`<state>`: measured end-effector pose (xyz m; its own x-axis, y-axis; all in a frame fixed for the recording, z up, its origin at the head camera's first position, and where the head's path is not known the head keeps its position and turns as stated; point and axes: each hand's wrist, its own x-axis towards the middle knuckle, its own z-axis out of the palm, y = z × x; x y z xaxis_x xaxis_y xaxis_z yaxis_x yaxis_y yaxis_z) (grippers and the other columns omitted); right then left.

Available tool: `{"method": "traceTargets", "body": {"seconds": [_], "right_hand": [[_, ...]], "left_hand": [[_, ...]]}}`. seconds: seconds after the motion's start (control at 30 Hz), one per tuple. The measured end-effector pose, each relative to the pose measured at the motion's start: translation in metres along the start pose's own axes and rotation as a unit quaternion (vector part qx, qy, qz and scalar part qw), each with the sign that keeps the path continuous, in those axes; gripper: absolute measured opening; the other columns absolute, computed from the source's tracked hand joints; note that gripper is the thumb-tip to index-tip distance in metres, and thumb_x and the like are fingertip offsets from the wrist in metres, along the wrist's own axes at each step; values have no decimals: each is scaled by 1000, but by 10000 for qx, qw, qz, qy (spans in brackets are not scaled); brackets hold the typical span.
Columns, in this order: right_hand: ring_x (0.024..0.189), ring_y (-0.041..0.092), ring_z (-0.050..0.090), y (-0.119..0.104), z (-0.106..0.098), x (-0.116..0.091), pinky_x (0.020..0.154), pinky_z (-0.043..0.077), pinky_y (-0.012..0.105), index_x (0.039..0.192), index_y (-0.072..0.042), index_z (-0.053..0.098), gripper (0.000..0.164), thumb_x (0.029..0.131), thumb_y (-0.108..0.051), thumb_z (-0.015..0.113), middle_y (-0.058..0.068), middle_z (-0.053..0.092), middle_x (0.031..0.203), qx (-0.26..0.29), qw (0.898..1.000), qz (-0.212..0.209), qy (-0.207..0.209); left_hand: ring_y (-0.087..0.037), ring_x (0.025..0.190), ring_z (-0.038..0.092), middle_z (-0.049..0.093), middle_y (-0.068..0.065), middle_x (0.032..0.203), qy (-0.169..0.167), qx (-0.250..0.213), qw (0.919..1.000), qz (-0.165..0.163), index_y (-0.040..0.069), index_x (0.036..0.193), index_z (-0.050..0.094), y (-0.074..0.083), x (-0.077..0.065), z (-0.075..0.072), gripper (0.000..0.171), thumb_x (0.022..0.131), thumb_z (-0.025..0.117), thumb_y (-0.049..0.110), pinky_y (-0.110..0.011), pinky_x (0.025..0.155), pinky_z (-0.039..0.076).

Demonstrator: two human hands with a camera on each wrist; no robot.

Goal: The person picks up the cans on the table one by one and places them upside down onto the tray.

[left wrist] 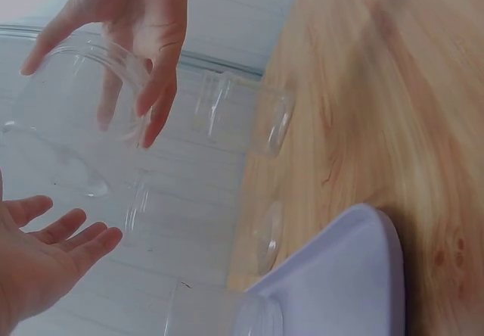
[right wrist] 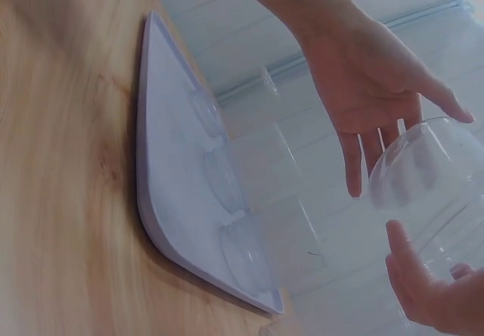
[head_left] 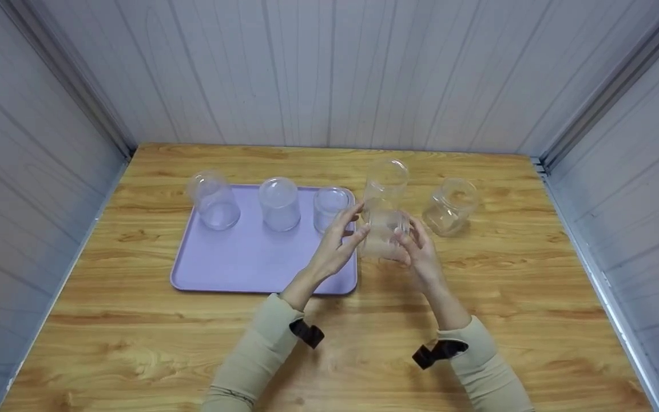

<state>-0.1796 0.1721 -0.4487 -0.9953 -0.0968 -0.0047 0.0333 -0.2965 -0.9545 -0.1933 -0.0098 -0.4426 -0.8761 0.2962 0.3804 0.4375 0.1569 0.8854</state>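
Observation:
My right hand (head_left: 421, 254) grips a clear see-through jar (head_left: 384, 237) above the table, just right of the tray. In the left wrist view, its fingers and thumb spread around the jar's ringed end. My left hand (head_left: 334, 246) is beside the jar's other side with fingers straight and spread. A gap shows between those fingertips and the jar (left wrist: 64, 124) in the left wrist view. From the right wrist, the left hand (right wrist: 363, 79) appears palm toward the jar (right wrist: 442, 166), its fingers seen partly through the clear wall.
A purple tray (head_left: 238, 269) lies left of the hands, bearing a left jar (head_left: 219, 213), a middle jar (head_left: 280, 209) and a right jar (head_left: 325, 209) partly behind the left hand. Off the tray stand a back jar (head_left: 386, 177) and a far-right jar (head_left: 449, 209). Panel walls (head_left: 329, 74) enclose the wooden table.

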Motion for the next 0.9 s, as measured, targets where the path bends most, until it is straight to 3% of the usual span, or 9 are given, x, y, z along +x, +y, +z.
{"method": "traceTargets", "body": {"seconds": [0.17,0.27,0.4,0.57,0.73,0.9], "right_hand": [[92,23,55,1,3,1,67,51,31,136,-2,25,53,89,-14,48,11,46,116,325,9993,185,-96],[89,22,57,2,4,1,64,52,31,134,-2,27,51,89,-14,47,10,49,112,424,9985,320,-153],[91,23,57,2,5,2,65,52,31,134,-2,26,52,89,-17,47,12,50,114,428,9974,419,-403],[94,27,55,2,3,3,69,51,35,137,-2,20,56,89,-18,44,22,40,124,449,9942,473,-855],[95,27,54,5,0,7,71,50,39,137,-2,21,60,89,-24,50,23,40,123,486,9911,501,-1135],[92,25,54,7,-1,8,72,50,40,137,0,21,66,87,-28,54,20,42,121,544,9887,646,-1235]], "left_hand": [[-38,111,41,40,-24,125,-55,-221,9997,80,-6,134,29,22,-6,-3,52,88,48,11,-40,82,44],[-37,110,42,39,-24,125,-49,-338,9994,5,-5,135,28,25,-8,-2,56,87,50,13,-41,81,44],[-38,109,41,38,-22,125,-54,-410,9990,-144,-5,136,26,25,-9,-2,61,85,54,14,-46,81,43],[-42,107,40,38,-25,124,-48,-521,9985,-134,-5,136,26,23,-11,-1,64,83,57,13,-54,79,41],[-42,103,43,41,-27,119,73,-563,9984,-20,-6,135,28,23,-11,-1,65,80,61,8,-52,75,43],[-40,101,46,42,-27,118,115,-518,9985,-120,-6,134,29,24,-15,-2,67,79,64,8,-48,75,46]]}}
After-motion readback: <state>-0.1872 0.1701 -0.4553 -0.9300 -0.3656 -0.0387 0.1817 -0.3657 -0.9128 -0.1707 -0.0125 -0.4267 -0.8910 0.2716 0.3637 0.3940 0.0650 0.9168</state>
